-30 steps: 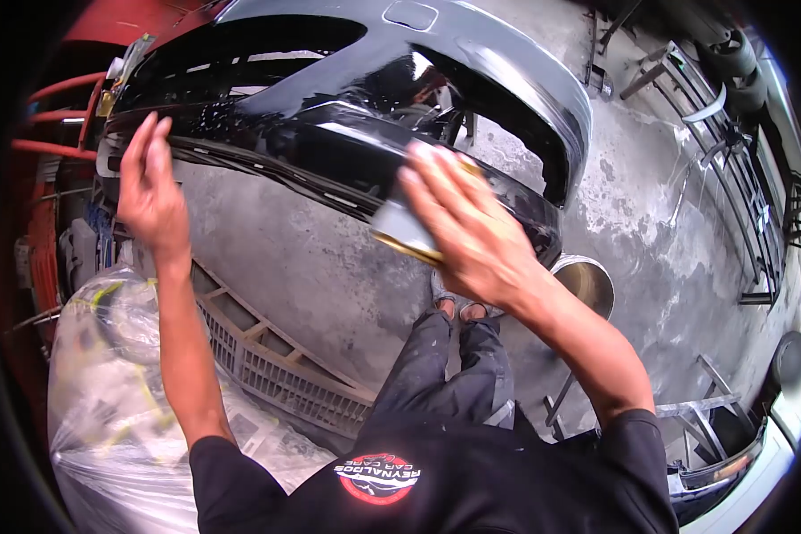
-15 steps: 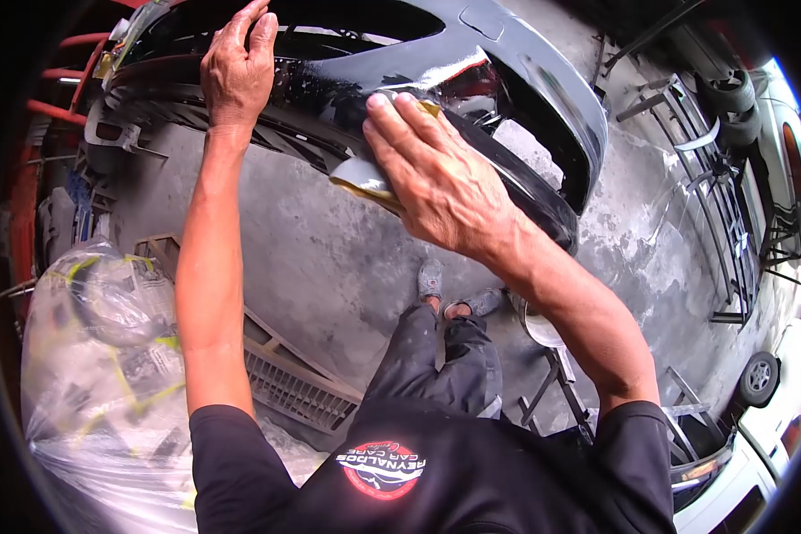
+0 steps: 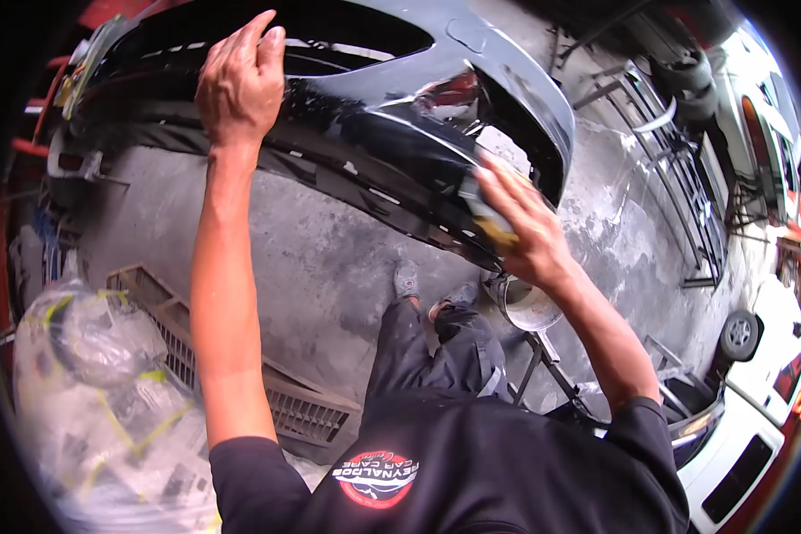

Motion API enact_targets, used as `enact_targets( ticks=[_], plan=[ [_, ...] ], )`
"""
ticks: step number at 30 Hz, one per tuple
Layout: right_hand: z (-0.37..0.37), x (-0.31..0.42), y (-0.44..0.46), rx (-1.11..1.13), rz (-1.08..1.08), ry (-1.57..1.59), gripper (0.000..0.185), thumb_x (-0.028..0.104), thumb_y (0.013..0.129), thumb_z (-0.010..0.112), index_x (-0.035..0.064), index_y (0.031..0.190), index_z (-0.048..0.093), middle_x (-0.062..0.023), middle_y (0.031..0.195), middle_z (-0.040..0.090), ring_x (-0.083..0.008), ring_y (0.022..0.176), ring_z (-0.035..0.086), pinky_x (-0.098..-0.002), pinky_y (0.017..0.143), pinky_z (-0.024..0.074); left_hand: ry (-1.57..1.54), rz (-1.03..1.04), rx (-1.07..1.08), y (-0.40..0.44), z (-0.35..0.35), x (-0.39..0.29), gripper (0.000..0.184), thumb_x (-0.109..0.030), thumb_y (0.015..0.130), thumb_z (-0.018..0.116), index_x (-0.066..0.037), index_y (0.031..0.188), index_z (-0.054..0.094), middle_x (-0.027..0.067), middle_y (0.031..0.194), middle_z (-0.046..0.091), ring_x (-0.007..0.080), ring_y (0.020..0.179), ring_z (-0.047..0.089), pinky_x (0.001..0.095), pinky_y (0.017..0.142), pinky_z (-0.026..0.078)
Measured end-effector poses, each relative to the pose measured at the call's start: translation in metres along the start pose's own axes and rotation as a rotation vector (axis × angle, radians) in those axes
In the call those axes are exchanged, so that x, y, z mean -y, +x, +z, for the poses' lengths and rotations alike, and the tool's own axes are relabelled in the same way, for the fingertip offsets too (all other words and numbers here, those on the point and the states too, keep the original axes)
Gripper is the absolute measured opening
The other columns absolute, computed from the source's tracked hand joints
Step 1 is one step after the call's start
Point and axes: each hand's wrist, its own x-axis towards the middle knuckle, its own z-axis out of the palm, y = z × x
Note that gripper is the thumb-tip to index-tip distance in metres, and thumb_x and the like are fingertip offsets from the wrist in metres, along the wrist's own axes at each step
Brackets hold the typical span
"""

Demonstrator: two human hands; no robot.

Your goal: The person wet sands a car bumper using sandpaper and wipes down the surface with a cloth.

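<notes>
Your right hand [image 3: 529,224] grips a pad [image 3: 488,216] at the lower edge of the bumper [image 3: 356,133], your empty left hand [image 3: 243,100] outstretched over the bumper; likely light and pliable, the pad holds best across its back.

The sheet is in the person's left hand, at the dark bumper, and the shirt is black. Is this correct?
Not quite: the head view shows the sheet in the right hand, not the left hand. It is at the dark bumper, and the shirt is black.
</notes>
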Motion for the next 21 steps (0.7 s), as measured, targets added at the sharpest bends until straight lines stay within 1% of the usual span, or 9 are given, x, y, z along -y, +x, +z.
enact_targets(
  ticks=[1,3,4,6,8,10,14,18,21],
  plan=[
    [-0.010,-0.013,-0.032,0.030,0.119,-0.049,0.070,0.001,0.087,0.071,0.0015,0.153,0.048,-0.0243,0.158,0.048,-0.0389,0.146,0.047,-0.0469,0.123,0.0365,0.010,0.010,-0.039,0.001,0.003,0.000,0.033,-0.036,0.105,0.058,-0.013,0.123,0.074,0.0096,0.115,0.077,0.0316,0.110,0.071,0.0420,0.098,0.054],
    [-0.012,-0.018,-0.041,0.028,0.111,0.000,0.071,0.000,0.086,0.071,0.0036,0.153,0.049,-0.0238,0.158,0.047,-0.0392,0.147,0.046,-0.0463,0.123,0.0358,-0.005,0.016,-0.036,0.001,0.003,-0.001,0.033,-0.035,0.105,0.059,-0.013,0.125,0.073,0.0100,0.115,0.077,0.0319,0.110,0.071,0.0420,0.098,0.054],
    [-0.011,-0.012,-0.024,0.024,0.082,0.052,0.071,-0.001,0.085,0.071,0.0034,0.153,0.049,-0.0235,0.159,0.046,-0.0393,0.147,0.046,-0.0464,0.124,0.0353,-0.010,0.018,-0.032,0.002,0.003,-0.001,0.033,-0.036,0.105,0.059,-0.014,0.126,0.073,0.0100,0.115,0.077,0.0321,0.110,0.070,0.0423,0.098,0.054],
    [0.003,0.007,0.038,0.077,-0.051,0.031,0.076,-0.008,0.075,0.064,-0.0020,0.150,0.049,-0.0236,0.160,0.045,-0.0400,0.148,0.044,-0.0473,0.124,0.0364,0.003,-0.024,0.008,0.001,0.001,-0.002,0.033,-0.035,0.106,0.058,-0.015,0.127,0.073,0.0104,0.116,0.077,0.0325,0.111,0.070,0.0428,0.097,0.055],
    [0.010,0.020,0.090,0.067,-0.152,0.120,0.072,-0.004,0.075,0.062,-0.0071,0.145,0.050,-0.0266,0.155,0.049,-0.0406,0.146,0.045,-0.0466,0.123,0.0384,0.012,-0.043,0.030,0.000,0.001,-0.001,0.035,-0.037,0.106,0.058,-0.015,0.128,0.073,0.0106,0.117,0.076,0.0321,0.111,0.070,0.0424,0.096,0.055],
    [0.008,0.005,0.074,0.065,-0.158,0.153,0.072,-0.003,0.076,0.063,-0.0049,0.147,0.051,-0.0265,0.155,0.049,-0.0402,0.147,0.045,-0.0474,0.124,0.0370,-0.004,-0.040,0.044,0.000,0.001,0.000,0.036,-0.039,0.106,0.059,-0.016,0.130,0.072,0.0100,0.117,0.076,0.0316,0.110,0.069,0.0422,0.096,0.055],
    [-0.024,-0.039,-0.021,0.143,-0.001,0.206,0.073,-0.004,0.079,0.064,-0.0005,0.150,0.050,-0.0262,0.160,0.044,-0.0380,0.150,0.042,-0.0497,0.125,0.0326,0.029,-0.055,0.062,0.003,0.000,-0.003,0.037,-0.039,0.105,0.060,-0.015,0.131,0.072,0.0087,0.120,0.076,0.0306,0.110,0.069,0.0402,0.096,0.054],
    [0.001,-0.021,0.052,0.056,-0.173,0.234,0.067,-0.003,0.081,0.060,-0.0044,0.147,0.051,-0.0257,0.157,0.047,-0.0406,0.146,0.046,-0.0492,0.122,0.0392,0.024,-0.055,0.082,0.003,-0.001,-0.003,0.037,-0.039,0.106,0.060,-0.014,0.131,0.071,0.0074,0.122,0.076,0.0289,0.110,0.069,0.0388,0.097,0.054],
    [0.005,-0.010,0.105,0.172,-0.211,0.332,0.076,-0.001,0.075,0.066,-0.0053,0.148,0.048,-0.0236,0.157,0.047,-0.0424,0.145,0.046,-0.0480,0.122,0.0391,0.032,-0.110,0.120,0.004,-0.006,-0.013,0.038,-0.038,0.106,0.060,-0.012,0.131,0.071,0.0073,0.122,0.076,0.0283,0.110,0.069,0.0386,0.097,0.053]
  ],
)
